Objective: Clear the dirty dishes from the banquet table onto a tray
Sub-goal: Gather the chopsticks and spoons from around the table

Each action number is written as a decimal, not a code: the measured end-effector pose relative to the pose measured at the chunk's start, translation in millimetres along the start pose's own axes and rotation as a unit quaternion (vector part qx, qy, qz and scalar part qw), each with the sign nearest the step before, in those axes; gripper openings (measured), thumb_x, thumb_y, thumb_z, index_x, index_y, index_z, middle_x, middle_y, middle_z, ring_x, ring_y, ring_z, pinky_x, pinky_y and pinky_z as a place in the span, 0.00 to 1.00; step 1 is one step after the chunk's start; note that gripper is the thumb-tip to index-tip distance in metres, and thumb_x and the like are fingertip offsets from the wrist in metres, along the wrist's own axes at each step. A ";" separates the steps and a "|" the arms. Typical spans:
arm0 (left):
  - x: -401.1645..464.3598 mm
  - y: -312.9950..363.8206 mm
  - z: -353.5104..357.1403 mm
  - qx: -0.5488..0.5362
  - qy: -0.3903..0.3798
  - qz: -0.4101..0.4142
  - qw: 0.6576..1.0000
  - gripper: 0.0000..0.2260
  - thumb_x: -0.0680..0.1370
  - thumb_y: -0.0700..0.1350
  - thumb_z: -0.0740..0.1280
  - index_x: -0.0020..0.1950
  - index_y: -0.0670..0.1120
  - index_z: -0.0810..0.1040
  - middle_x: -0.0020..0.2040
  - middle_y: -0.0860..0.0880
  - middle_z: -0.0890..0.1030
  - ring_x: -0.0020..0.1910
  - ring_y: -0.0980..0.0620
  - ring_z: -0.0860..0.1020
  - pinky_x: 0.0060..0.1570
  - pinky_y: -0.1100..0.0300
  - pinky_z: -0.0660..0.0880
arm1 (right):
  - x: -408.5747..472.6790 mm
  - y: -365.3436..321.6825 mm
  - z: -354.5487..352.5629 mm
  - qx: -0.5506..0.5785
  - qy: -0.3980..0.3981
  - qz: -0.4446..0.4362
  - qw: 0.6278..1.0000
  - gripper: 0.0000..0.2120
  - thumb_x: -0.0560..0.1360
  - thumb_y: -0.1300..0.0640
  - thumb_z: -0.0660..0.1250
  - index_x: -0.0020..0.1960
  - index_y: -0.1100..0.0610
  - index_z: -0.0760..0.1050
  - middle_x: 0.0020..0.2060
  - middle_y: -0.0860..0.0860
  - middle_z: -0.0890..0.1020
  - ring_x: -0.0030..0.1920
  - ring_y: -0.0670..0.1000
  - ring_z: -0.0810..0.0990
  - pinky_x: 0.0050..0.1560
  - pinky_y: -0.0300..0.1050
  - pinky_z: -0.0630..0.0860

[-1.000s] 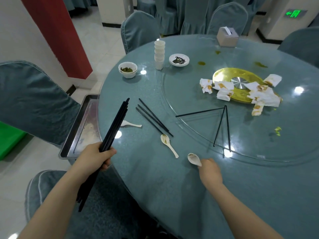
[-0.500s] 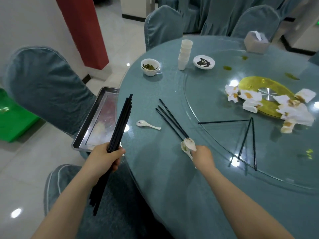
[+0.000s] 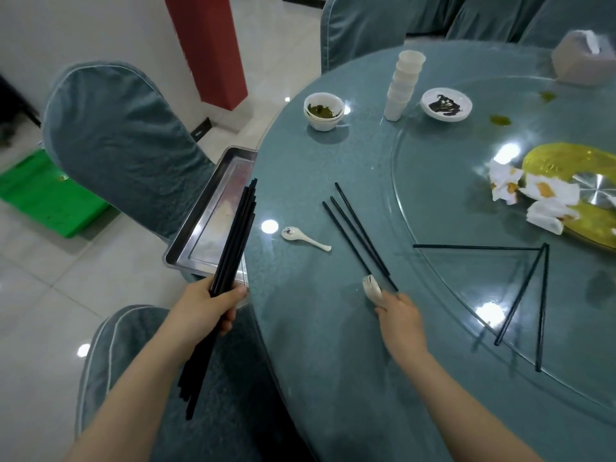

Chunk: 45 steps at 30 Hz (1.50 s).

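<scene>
Glass-topped banquet table (image 3: 333, 345) is slick, so those little ceramic spoons (image 3: 372, 288) pinched in the right hand (image 3: 398, 316) probably chip if dropped, best held by the handles, while the left hand (image 3: 208, 306) wraps stiff, light chopsticks (image 3: 233, 241) beside the tray (image 3: 186, 248).

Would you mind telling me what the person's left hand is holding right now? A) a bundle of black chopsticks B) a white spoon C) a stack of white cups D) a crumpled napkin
A: the left hand grips a bundle of black chopsticks beside the metal tray.
</scene>
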<state>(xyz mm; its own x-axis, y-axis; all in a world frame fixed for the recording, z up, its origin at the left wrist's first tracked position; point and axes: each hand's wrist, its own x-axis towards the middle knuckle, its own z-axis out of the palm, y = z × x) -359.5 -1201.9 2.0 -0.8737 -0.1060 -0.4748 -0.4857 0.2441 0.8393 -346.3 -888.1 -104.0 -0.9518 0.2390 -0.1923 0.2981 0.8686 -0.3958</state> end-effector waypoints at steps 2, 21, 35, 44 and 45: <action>2.2 1.9 2.7 -0.002 0.010 0.001 1.000 0.05 0.76 0.41 0.69 0.41 0.42 0.76 0.23 0.48 0.74 0.21 0.52 0.72 0.21 0.63 0.69 | 4.5 -1.3 -3.5 -0.002 -0.001 -0.027 1.000 0.08 0.76 0.62 0.63 0.51 0.63 0.77 0.42 0.54 0.74 0.41 0.54 0.73 0.40 0.50 0.72; 11.7 -0.2 11.7 -0.009 -0.009 -0.024 1.000 0.05 0.76 0.40 0.69 0.41 0.41 0.76 0.24 0.47 0.74 0.22 0.51 0.71 0.22 0.62 0.69 | 9.6 -5.5 -19.1 0.008 -0.004 -0.005 1.000 0.11 0.72 0.62 0.68 0.53 0.53 0.81 0.45 0.52 0.79 0.45 0.53 0.76 0.40 0.44 0.70; 9.3 -9.3 2.7 -0.020 -0.010 -0.040 0.999 0.06 0.75 0.42 0.70 0.44 0.40 0.76 0.24 0.49 0.74 0.22 0.53 0.71 0.22 0.62 0.70 | 12.5 -13.7 -7.2 -0.017 -0.073 0.004 0.997 0.05 0.75 0.59 0.66 0.50 0.56 0.77 0.47 0.54 0.77 0.44 0.55 0.76 0.39 0.46 0.70; 12.5 -9.6 0.3 -0.044 -0.015 -0.060 0.997 0.06 0.76 0.42 0.69 0.45 0.40 0.76 0.25 0.49 0.75 0.22 0.53 0.72 0.23 0.62 0.71 | 54.2 -65.3 -1.2 -0.005 -0.065 -0.049 0.997 0.07 0.73 0.65 0.59 0.49 0.57 0.66 0.43 0.53 0.75 0.39 0.54 0.73 0.35 0.46 0.67; 11.8 -9.0 0.9 -0.054 -0.014 -0.066 0.996 0.06 0.77 0.42 0.68 0.46 0.39 0.76 0.25 0.49 0.76 0.22 0.53 0.73 0.23 0.62 0.71 | 62.2 -74.1 -0.2 -0.010 -0.065 -0.059 0.996 0.06 0.74 0.63 0.60 0.49 0.57 0.67 0.44 0.53 0.74 0.39 0.54 0.73 0.36 0.46 0.66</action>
<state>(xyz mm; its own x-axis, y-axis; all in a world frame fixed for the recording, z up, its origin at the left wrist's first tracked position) -365.4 -1204.4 -11.3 -0.8021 -0.1032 -0.5882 -0.5971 0.1242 0.7925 -427.6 -937.5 -86.6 -0.9620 0.0780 -0.2617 0.1828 0.8959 -0.4049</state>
